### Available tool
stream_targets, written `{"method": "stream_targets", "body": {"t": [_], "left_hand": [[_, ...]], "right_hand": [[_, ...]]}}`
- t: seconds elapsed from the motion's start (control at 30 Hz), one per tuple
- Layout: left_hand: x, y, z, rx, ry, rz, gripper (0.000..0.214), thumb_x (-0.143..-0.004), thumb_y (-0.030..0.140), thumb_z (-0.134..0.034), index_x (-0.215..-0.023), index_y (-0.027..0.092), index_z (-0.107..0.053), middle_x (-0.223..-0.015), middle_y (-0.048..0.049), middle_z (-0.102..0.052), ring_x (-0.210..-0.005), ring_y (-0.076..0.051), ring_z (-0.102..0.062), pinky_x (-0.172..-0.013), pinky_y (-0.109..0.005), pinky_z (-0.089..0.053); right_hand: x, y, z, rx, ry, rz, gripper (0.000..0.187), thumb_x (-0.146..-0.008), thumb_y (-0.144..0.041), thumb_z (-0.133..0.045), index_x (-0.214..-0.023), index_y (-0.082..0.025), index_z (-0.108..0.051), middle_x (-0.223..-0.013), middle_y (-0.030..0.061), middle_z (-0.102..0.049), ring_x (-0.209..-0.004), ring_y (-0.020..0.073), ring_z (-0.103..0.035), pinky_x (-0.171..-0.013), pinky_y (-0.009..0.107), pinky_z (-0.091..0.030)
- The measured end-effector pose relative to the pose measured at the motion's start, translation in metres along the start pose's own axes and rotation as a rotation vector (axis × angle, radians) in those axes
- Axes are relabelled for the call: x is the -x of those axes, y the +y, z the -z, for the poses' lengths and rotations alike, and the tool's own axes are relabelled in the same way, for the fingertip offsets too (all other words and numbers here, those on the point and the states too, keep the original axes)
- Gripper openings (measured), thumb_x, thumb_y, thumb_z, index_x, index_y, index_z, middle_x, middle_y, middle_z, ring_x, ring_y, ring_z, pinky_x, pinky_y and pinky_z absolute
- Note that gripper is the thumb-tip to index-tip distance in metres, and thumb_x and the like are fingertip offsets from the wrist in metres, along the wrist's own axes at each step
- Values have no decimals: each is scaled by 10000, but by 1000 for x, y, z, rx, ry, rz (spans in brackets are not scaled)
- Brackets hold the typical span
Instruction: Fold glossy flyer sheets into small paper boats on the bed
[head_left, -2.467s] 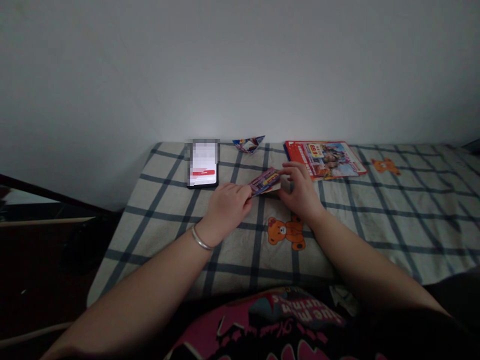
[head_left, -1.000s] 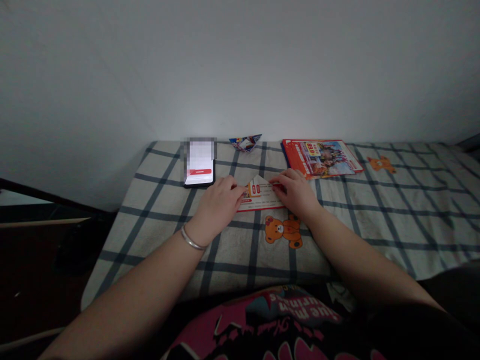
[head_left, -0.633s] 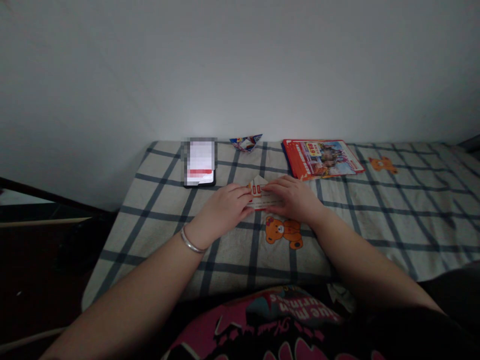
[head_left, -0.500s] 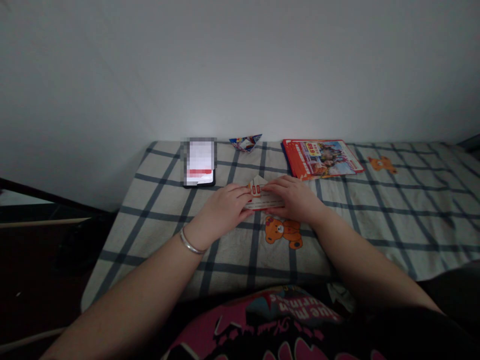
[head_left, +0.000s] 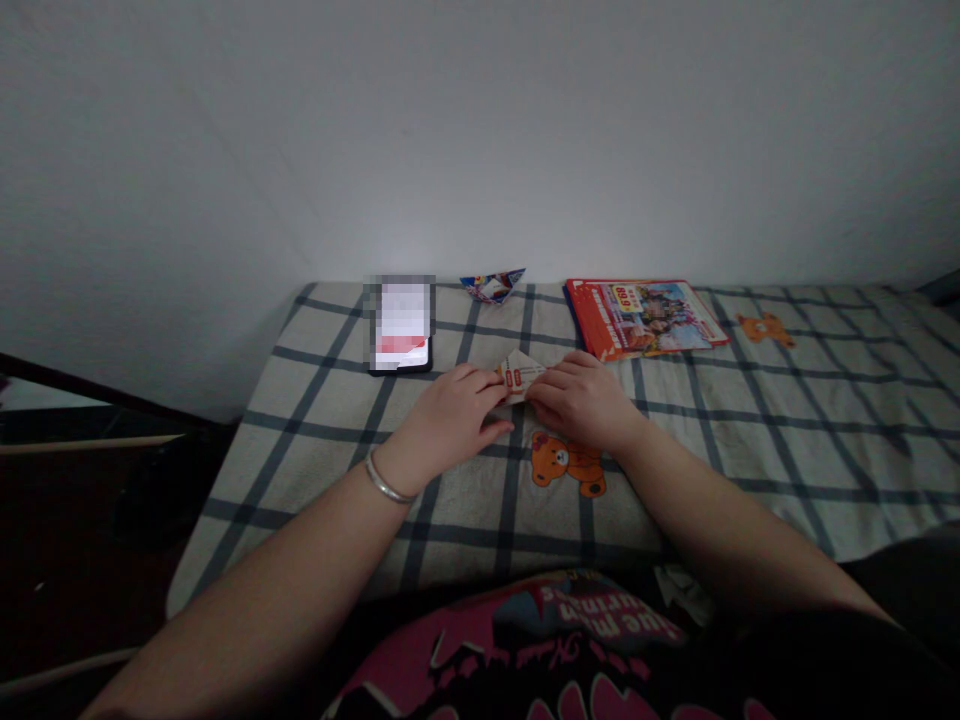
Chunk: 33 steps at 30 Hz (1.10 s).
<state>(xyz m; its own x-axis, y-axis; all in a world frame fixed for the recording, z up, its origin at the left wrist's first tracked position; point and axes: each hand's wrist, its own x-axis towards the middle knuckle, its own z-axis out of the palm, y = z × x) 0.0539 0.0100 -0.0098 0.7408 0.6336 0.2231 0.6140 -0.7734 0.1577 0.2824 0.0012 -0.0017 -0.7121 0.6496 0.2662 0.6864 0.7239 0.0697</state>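
Note:
A folded paper leaflet [head_left: 520,374], white with red print and a pointed top, lies on the checked bedsheet [head_left: 720,440]. My left hand [head_left: 448,420], with a silver bangle on its wrist, rests with fingers curled on the paper's left side. From the right, my right hand [head_left: 581,402] presses down on the paper, fingers together and covering its lower part. Both hands meet over the fold, just above an orange bear print [head_left: 568,464].
A lit phone [head_left: 401,328] lies at the back left near the white wall. A small folded paper boat [head_left: 493,286] sits by the wall. A stack of red printed leaflets [head_left: 643,316] lies at the back right. The bed's left edge drops into darkness.
The paper was flipped from its coloured side to its white side and laid flat. Both hands have since closed in over it, so less of it shows.

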Motion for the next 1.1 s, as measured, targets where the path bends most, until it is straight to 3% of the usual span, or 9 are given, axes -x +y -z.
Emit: {"method": "stream_targets", "body": {"t": [0.13, 0.23, 0.47, 0.7, 1.1], "left_hand": [[-3, 2, -1, -7, 42, 44, 191, -927, 280, -613, -1033, 142, -692, -1017, -81, -689, -991, -230, -589, -901, -384, -487], [-6, 2, -2, -22, 80, 109, 172, -950, 263, -573, -937, 143, -695, -908, -69, -688, -888, -218, -595, -841, -369, -492], [-9, -4, -8, 23, 133, 256, 97, -934, 241, -597, -892, 158, -624, -873, -56, -663, -860, -212, -612, -785, -345, -492], [-11, -5, -10, 83, 160, 297, 40, -909, 197, -609, -902, 168, -583, -880, -45, -655, -862, -205, -611, -785, -343, -490], [-12, -4, -11, 40, 162, 293, 64, -926, 173, -578, -986, 151, -569, -921, -61, -635, -857, -207, -608, -766, -345, -501]], "right_hand": [[-3, -2, -5, -12, 50, -99, 210, -927, -233, -498, -842, -185, -684, -805, 36, -717, -746, 179, -590, -791, 360, -313], [-4, -3, -10, -37, 69, -209, 223, -942, -264, -494, -860, -184, -685, -824, 46, -729, -758, 187, -600, -805, 360, -316], [-5, 4, -14, -169, 117, -383, 181, -863, -377, -654, -886, -202, -693, -817, 33, -718, -790, 207, -626, -797, 352, -354], [-13, 10, -19, -301, 46, -464, 107, -869, -314, -668, -883, -218, -711, -848, 37, -694, -833, 203, -597, -741, 313, -405], [-15, 13, -22, -296, 21, -501, 107, -884, -322, -664, -874, -221, -697, -905, 41, -709, -866, 209, -616, -725, 313, -423]]}}
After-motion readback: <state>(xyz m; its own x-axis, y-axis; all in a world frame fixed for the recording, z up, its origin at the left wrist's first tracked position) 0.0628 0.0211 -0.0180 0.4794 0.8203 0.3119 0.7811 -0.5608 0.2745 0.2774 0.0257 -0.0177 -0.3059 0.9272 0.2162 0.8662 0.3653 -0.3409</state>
